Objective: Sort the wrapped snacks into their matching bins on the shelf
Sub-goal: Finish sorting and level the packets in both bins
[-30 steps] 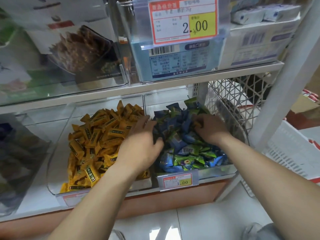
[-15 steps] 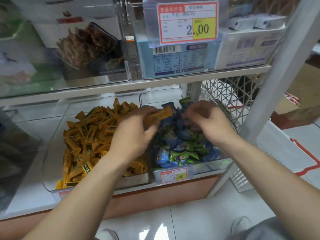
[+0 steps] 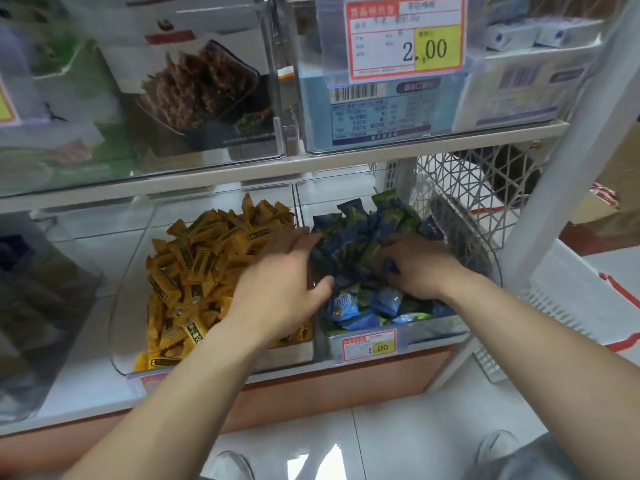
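Wrapped snacks (image 3: 367, 258) look light, crinkly, slippery; pinch the wrapper ends. Both hands' grip states: cannot tell, fingers buried.

Upper bin price tag (image 3: 405, 38) reading 2.00, lower blue-snack bin price tag (image 3: 369, 345) reading 1.00
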Available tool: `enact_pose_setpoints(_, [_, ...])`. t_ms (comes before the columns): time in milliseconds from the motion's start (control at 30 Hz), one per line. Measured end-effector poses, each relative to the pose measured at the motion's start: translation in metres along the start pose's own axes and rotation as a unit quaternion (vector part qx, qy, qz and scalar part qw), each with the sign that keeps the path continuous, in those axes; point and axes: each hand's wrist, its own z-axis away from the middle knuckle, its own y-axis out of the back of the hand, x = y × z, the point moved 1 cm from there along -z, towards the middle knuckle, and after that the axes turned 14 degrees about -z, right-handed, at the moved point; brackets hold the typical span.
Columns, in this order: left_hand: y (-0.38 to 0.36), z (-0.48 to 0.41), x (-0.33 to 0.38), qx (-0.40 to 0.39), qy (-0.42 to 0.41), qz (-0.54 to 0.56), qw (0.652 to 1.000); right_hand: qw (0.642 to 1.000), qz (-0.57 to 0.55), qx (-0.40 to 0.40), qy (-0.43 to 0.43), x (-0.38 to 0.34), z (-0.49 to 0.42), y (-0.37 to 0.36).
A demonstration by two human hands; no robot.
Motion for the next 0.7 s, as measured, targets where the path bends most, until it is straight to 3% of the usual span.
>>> enact_pose_setpoints(367, [-0.008,-0.007,-0.012,-0.013,0.000,-0.024,1.000,0.993,0.033,0.026,-0.109,0.020,0.008,0.031])
enact_pose_setpoints(433, [-0.007,-0.007,-0.012,-0.009,-0.002,-0.022,1.000,0.994,0.049,0.054,-0.084,0.013,0.011,0.027])
enact_pose_setpoints(500, [-0.007,-0.007,-0.011,-0.007,-0.004,-0.017,1.000,0.994,0.009,0.104,-0.008,0.000,0.013,0.022])
enact_pose_setpoints(533, [-0.007,-0.007,-0.011,-0.006,-0.004,-0.016,1.000,0.994,-0.049,0.095,0.033,-0.008,0.014,0.019])
enact_pose_setpoints(600, [-0.008,-0.007,-0.010,-0.005,-0.002,-0.014,1.000,0.986,-0.140,-0.024,0.085,-0.026,0.013,0.003])
enact_pose_setpoints(700, [-0.009,-0.006,-0.009,-0.006,0.006,-0.010,1.000,0.969,-0.132,-0.186,0.089,-0.039,0.002,-0.033])
